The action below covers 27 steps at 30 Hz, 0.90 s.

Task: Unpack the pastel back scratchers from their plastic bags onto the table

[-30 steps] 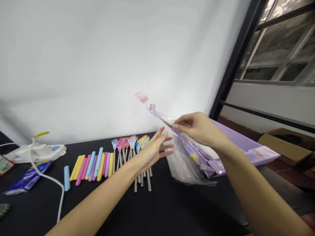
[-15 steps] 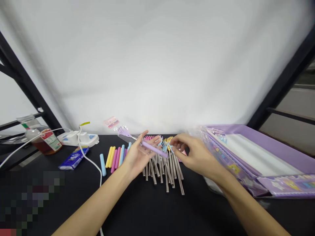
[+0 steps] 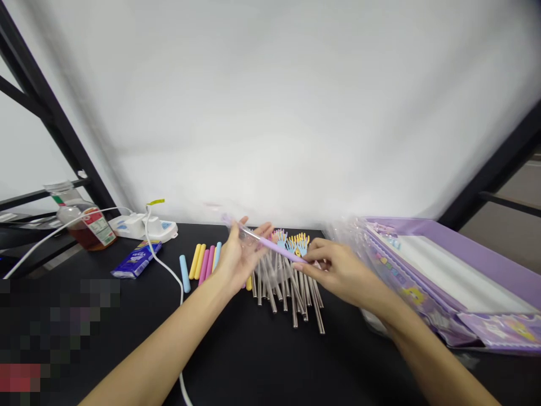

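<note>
In the middle of the frame, we hold a slim back scratcher with a lilac handle and a thin metal shaft (image 3: pixel 276 248) at a slant, its blurred lilac head toward the upper left. Our right hand (image 3: pixel 338 268) is closed in a pinch, thumb and fingers clamped on the handle's lower end. Our left hand (image 3: pixel 240 256) is open, palm up and fingers spread, with the shaft lying across it and clear, crinkled plastic film (image 3: pixel 249 243) around it.

Below our hands, on the black tabletop (image 3: pixel 236 361), lies a pile of metal-shafted scratchers with small hand-shaped heads in pink, yellow and blue (image 3: pixel 295 293). Left of the pile we have a row of smooth yellow, pink and blue tubes (image 3: pixel 204 262), partly hidden by our left arm, and one light-blue tube (image 3: pixel 185 273) just beside it.

Farther left are a shiny blue packet (image 3: pixel 136 259), a white power strip (image 3: pixel 163 228), a white cable (image 3: pixel 169 269) and a labelled glass bottle of brown liquid (image 3: pixel 87 225). At right, a shallow purple printed box (image 3: pixel 507 265) stands next to a clear plastic bag (image 3: pixel 350 239).
</note>
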Motion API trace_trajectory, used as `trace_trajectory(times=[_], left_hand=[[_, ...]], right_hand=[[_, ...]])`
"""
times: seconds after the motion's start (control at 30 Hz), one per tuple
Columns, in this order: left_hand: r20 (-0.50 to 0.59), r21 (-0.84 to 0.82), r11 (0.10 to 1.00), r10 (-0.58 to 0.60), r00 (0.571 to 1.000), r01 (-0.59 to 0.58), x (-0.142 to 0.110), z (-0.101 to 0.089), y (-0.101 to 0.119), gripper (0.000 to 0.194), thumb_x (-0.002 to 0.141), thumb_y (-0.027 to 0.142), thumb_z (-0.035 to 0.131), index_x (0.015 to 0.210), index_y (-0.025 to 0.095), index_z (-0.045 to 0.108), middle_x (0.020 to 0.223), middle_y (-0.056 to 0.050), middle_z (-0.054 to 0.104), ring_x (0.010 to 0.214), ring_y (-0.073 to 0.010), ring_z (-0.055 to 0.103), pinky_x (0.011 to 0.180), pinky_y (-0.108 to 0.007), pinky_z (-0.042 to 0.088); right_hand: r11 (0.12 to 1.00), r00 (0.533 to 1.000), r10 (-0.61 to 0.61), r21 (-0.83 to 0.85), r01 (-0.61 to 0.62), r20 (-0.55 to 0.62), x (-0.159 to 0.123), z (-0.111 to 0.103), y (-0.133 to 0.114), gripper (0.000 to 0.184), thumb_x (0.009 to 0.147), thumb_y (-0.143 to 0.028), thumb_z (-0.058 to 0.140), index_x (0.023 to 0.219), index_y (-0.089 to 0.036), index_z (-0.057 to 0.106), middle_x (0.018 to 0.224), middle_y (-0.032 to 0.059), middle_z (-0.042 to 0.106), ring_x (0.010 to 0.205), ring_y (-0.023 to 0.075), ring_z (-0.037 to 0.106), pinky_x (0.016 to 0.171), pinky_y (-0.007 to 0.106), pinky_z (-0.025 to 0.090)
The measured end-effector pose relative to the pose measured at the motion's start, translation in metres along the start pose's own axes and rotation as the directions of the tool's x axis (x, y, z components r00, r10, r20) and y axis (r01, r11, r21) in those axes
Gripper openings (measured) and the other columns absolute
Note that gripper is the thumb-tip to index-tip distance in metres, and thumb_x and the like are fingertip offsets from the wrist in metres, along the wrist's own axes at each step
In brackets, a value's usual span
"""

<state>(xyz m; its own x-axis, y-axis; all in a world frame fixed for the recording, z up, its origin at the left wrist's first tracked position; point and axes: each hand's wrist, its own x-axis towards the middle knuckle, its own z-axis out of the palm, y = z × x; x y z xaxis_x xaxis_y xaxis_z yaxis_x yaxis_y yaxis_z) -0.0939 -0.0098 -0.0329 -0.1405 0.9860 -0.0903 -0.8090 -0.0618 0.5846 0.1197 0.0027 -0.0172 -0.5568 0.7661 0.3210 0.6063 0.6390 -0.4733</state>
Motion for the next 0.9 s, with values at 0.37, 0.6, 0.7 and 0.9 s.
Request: trace_trajectory(times=[0.37, 0.6, 0.7, 0.9], left_hand=[[-0.097, -0.027, 0.994, 0.102, 0.990, -0.105, 0.005, 0.001, 0.002, 0.021, 0.101, 0.038, 0.040, 0.112, 0.022, 0.048, 0.110, -0.018, 0.068, 0.104, -0.0260, 0.070, 0.084, -0.044, 0.062], [-0.296, 0.097, 0.977, 0.209, 0.932, -0.189, 0.023, -0.020, 0.035, 0.020, 0.089, -0.001, 0.046, 0.102, 0.014, 0.051, 0.089, -0.011, 0.071, 0.087, -0.0158, 0.073, 0.080, -0.024, 0.061], [-0.109, 0.243, 0.969, 0.066, 0.992, -0.038, 0.010, -0.012, 0.023, 0.038, 0.084, 0.001, 0.057, 0.117, 0.018, 0.050, 0.078, -0.006, 0.071, 0.075, -0.0170, 0.073, 0.068, -0.025, 0.061], [0.229, 0.537, 0.843, -0.186, 0.956, 0.035, -0.015, 0.003, -0.009, 0.029, 0.081, 0.039, 0.074, 0.082, 0.015, 0.059, 0.077, -0.007, 0.070, 0.070, -0.0164, 0.070, 0.070, -0.029, 0.058]], right_hand=[[0.953, 0.973, 0.041, 0.285, -0.106, 0.226, -0.003, 0.004, -0.013, 0.030, 0.091, -0.046, 0.056, 0.081, -0.020, 0.066, 0.066, -0.0002, 0.058, 0.059, 0.0132, 0.050, 0.055, 0.025, 0.040], [0.617, 0.897, 0.026, 0.699, -0.362, 0.441, -0.037, -0.060, 0.017, 0.025, 0.096, -0.046, 0.050, 0.112, -0.027, 0.052, 0.066, -0.0006, 0.063, 0.040, 0.0118, 0.049, 0.040, 0.024, 0.032], [0.444, 0.966, 0.089, 0.859, -0.256, 0.243, -0.027, -0.053, 0.005, 0.012, 0.091, -0.036, 0.058, 0.094, -0.026, 0.051, 0.067, -0.0032, 0.060, 0.036, 0.0053, 0.035, 0.039, 0.021, 0.023], [0.673, 0.970, 0.164, 0.698, -0.243, 0.180, 0.000, -0.012, -0.025, 0.038, 0.088, -0.035, 0.064, 0.124, -0.023, 0.061, 0.054, -0.0081, 0.040, 0.044, 0.0071, 0.031, 0.041, 0.021, 0.021]])
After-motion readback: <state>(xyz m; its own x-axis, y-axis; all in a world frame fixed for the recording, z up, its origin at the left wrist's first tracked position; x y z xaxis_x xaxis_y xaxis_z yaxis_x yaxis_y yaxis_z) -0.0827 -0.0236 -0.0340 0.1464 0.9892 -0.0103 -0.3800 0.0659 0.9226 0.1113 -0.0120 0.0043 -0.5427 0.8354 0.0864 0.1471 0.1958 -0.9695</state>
